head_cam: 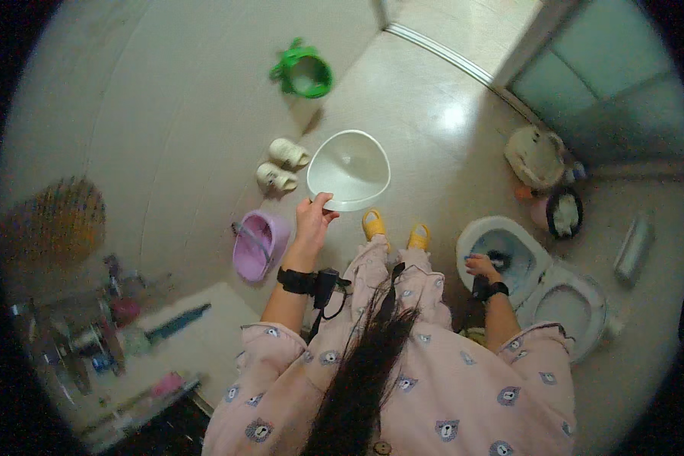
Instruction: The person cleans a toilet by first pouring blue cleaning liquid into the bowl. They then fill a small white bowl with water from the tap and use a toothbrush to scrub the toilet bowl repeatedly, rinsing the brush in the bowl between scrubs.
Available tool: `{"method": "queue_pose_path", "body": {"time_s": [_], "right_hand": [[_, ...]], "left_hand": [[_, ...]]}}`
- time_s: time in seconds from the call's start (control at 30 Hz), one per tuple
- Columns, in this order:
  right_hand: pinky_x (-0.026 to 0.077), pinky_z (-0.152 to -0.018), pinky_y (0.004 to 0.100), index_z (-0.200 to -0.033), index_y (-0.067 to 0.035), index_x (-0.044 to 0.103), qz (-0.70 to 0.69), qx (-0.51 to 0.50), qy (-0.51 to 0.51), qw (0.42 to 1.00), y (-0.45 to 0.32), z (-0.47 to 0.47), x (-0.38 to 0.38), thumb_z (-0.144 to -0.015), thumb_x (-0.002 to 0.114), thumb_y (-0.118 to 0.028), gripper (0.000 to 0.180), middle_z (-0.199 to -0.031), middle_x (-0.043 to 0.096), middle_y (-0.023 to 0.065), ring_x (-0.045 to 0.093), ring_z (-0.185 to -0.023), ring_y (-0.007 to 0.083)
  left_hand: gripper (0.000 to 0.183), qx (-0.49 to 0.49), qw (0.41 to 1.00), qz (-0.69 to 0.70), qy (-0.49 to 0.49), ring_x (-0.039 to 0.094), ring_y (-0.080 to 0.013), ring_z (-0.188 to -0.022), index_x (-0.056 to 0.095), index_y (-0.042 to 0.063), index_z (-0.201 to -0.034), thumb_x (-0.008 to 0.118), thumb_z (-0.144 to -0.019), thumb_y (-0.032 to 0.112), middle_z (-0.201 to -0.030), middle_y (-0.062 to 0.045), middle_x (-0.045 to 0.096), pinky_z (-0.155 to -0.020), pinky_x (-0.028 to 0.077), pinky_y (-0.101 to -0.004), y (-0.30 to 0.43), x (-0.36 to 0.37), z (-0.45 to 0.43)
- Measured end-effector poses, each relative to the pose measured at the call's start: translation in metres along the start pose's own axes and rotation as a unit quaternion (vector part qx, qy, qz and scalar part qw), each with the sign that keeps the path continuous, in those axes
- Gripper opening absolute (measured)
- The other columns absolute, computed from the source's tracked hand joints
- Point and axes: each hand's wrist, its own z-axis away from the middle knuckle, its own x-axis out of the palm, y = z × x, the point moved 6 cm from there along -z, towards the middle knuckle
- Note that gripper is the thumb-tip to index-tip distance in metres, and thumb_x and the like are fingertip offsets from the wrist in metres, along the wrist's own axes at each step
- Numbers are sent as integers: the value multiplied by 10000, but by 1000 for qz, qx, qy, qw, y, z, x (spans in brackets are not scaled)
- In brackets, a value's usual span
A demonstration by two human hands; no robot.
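My left hand (317, 215) grips the near rim of a white rounded-triangular plastic bin (350, 165), with the thumb on top. The bin tilts so that its inside faces me, and nothing shows in it. My right hand (481, 265) is over the open toilet bowl (467, 231), fingers bent. A small blue spot shows at its fingertips, too blurred to name. Whether this hand holds anything I cannot tell. A dark shape lies behind it in the bowl. Both wrists wear black straps with small devices.
Left of the bin are a pair of cream clogs (288, 153) and a purple bucket (260, 245) with a grey handle. Beyond stands a green plastic container (313, 74). A lined waste bin (565, 214) stands beyond the toilet. A cluttered counter (222, 308) is at lower left.
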Motion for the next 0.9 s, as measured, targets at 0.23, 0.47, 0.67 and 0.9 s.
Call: {"method": "queue_pose_path", "body": {"time_s": [0.23,0.47,0.67,0.9], "right_hand": [[481,-717,319,-1184,46,481,15,-4,4,1000,-112,-44,-102,-822,590,-181,441,-972,609,110,584,-886,206],[486,-742,326,-1166,77,490,149,-191,-57,969,-354,-64,-11,-803,613,-166,454,-1036,607,157,591,-917,218],[477,-754,304,-1117,50,541,375,-348,-194,837,-469,-41,138,-833,574,-125,335,-995,628,133,598,-867,191],[457,-826,337,-1123,21,517,450,-581,-365,571,-530,124,288,-869,501,-142,302,-1100,579,153,564,-992,291]], "left_hand": [[253,69,977,60,194,571,-166,-621,507,-6,-957,603,-735,67,-866,-91,576,-486,495,-274,-34,-18,43],[296,154,945,120,262,595,-193,-697,507,-16,-1001,616,-740,72,-912,-112,579,-481,522,-287,-23,-73,55],[354,213,897,166,351,608,-244,-574,408,-50,-1029,598,-744,38,-909,-171,564,-453,547,-315,-29,-89,91],[419,269,844,208,414,612,-250,-621,419,-22,-1080,623,-721,48,-938,-159,572,-455,550,-324,-50,-92,153]]}}
